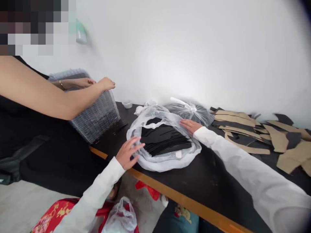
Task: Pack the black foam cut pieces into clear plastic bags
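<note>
Flanking an open plastic bag, two bare hands on either side, head view.
The clear bag [165,165] sits on the black table [218,181] near its front edge, its rim rolled outward around a stack of flat black pieces [165,139] and a small white tag [178,154]. The left hand [128,152] is loose, fingers spread at the bag's left rim, grasping nothing; the right hand [190,125] lies along the right rim with fingers extended, though whether it pinches the film I cannot tell. Just behind is a gathered plastic bag [204,113]; to the right, brown and black cut pieces [243,119] lie overlapping. On the left, a co-worker's hands [107,84] are at the top of a tilted grey woven basket [97,113], near a small white bowl [127,105].
</note>
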{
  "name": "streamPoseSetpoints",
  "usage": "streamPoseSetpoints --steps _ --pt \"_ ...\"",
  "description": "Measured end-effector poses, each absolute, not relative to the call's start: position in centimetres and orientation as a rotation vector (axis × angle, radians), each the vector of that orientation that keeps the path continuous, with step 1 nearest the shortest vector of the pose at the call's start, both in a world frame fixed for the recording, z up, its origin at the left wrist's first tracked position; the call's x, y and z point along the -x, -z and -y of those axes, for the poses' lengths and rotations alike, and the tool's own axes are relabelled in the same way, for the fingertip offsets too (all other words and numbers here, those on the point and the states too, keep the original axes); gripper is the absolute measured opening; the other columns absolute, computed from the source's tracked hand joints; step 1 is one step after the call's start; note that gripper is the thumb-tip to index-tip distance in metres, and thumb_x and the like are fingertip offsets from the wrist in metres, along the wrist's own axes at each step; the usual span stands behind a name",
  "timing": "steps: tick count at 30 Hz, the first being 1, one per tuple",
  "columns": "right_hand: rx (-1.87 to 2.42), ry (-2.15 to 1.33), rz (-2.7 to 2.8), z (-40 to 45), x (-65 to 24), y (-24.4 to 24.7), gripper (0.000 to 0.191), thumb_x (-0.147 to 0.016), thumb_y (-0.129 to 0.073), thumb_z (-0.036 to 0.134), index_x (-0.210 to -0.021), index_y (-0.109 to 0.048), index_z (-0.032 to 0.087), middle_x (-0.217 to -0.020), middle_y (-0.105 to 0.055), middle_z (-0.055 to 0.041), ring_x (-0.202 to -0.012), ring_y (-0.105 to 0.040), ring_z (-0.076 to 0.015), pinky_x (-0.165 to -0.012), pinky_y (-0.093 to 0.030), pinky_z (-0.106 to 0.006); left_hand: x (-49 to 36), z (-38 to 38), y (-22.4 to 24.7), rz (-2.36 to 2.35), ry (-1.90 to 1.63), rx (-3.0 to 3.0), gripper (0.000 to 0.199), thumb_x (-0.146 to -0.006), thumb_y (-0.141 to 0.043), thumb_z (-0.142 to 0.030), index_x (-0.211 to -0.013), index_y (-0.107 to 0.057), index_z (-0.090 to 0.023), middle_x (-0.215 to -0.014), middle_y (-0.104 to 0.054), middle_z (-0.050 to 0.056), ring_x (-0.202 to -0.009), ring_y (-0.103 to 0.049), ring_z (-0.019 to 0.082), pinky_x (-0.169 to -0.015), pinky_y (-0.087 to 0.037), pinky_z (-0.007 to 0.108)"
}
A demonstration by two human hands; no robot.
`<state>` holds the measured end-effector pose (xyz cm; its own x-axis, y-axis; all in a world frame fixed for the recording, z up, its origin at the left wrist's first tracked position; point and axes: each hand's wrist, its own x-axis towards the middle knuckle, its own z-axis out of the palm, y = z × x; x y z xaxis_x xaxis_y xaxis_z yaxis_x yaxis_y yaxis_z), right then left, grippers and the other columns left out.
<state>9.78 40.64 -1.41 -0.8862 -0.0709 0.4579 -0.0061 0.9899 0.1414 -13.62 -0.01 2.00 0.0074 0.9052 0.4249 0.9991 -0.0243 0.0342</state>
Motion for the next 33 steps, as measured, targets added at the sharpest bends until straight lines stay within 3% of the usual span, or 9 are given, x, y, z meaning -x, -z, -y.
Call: streamPoseSetpoints --steps 3,6,11,16,20,25,29,33 --pt "0.024 0.198 2.538 -38.7 -15.3 1.1 0.044 -0.089 -0.038 0.013 -0.13 -0.056 0.012 -0.135 -0.057 -0.0171 -0.133 -0.044 -0.0252 -0.109 -0.039 -0.048 10.0 0.9 -1.6 1.728 0.488 2.167 0.054 -0.087 -0.061 -0.037 -0.137 -0.048 -0.022 -0.139 -0.049 0.012 -0.132 -0.043 0.03 -0.11 -0.036 0.049" --pt "-0.05 0.206 2.455 -34.3 -19.0 1.2 0.041 -0.089 -0.045 0.017 -0.127 -0.058 0.018 -0.128 -0.062 -0.0139 -0.128 -0.049 -0.026 -0.107 -0.042 -0.049 8.0 0.5 -0.1 1.668 0.519 2.072 0.041 -0.092 -0.054 -0.027 -0.131 -0.052 -0.014 -0.106 -0.065 0.012 -0.102 -0.059 0.025 -0.1 -0.045 0.046" --pt "-0.164 0.04 2.598 -27.0 -19.8 2.4 0.045 -0.092 -0.046 0.026 -0.136 -0.052 0.022 -0.13 -0.061 -0.0122 -0.122 -0.054 -0.0239 -0.101 -0.046 -0.044 5.9 0.0 1.8 1.604 0.562 2.108 0.029 -0.09 -0.042 -0.011 -0.097 -0.069 -0.02 -0.075 -0.06 0.006 -0.078 -0.057 0.021 -0.08 -0.05 0.039" --pt "-0.148 -0.24 2.724 -26.0 -20.4 3.7 0.034 -0.091 -0.046 0.032 -0.116 -0.068 0.026 -0.109 -0.069 -0.0089 -0.108 -0.061 -0.0229 -0.093 -0.052 -0.041 3.6 0.8 1.0 1.583 0.539 2.288 0.027 -0.077 -0.052 -0.018 -0.097 -0.07 -0.02 -0.086 -0.064 0.007 -0.084 -0.057 0.022 -0.081 -0.05 0.038" --pt "-0.061 -0.346 2.698 -27.6 -22.2 4.3 0.041 -0.096 -0.037 0.038 -0.12 -0.066 0.023 -0.118 -0.069 -0.0095 -0.114 -0.062 -0.021 -0.103 -0.047 -0.04 2.0 1.6 0.9 1.704 0.521 2.259 0.04 -0.086 -0.051 -0.031 -0.119 -0.065 -0.015 -0.108 -0.066 0.012 -0.102 -0.059 0.027 -0.092 -0.049 0.044" --pt "0.116 -0.396 2.739 -29.2 -22.1 4.7 0.049 -0.1 -0.025 0.041 -0.125 -0.064 0.024 -0.124 -0.067 -0.0085 -0.121 -0.059 -0.0208 -0.111 -0.038 -0.043 1.6 1.5 2.1 1.927 0.403 2.16 0.054 -0.094 -0.047 -0.042 -0.139 -0.049 -0.013 -0.136 -0.057 0.015 -0.132 -0.046 0.031 -0.11 -0.037 0.05" --pt "0.26 -0.355 2.807 -29.3 -20.4 5.0 0.047 -0.1 -0.027 0.04 -0.136 -0.055 0.026 -0.136 -0.058 -0.0059 -0.133 -0.047 -0.0222 -0.115 -0.03 -0.047 3.4 0.6 2.4 2.035 0.366 2.116 0.048 -0.099 -0.038 -0.037 -0.141 -0.047 -0.016 -0.141 -0.054 0.011 -0.137 -0.042 0.026 -0.115 -0.03 0.052" --pt "0.374 -0.288 2.873 -29.3 -18.6 4.6 0.044 -0.097 -0.038 0.037 -0.137 -0.053 0.028 -0.141 -0.053 -0.0049 -0.135 -0.045 -0.023 -0.111 -0.035 -0.048 4.6 0.5 2.1 1.977 0.377 2.158 0.041 -0.099 -0.036 -0.029 -0.135 -0.053 -0.017 -0.135 -0.06 0.008 -0.133 -0.048 0.024 -0.111 -0.037 0.049"
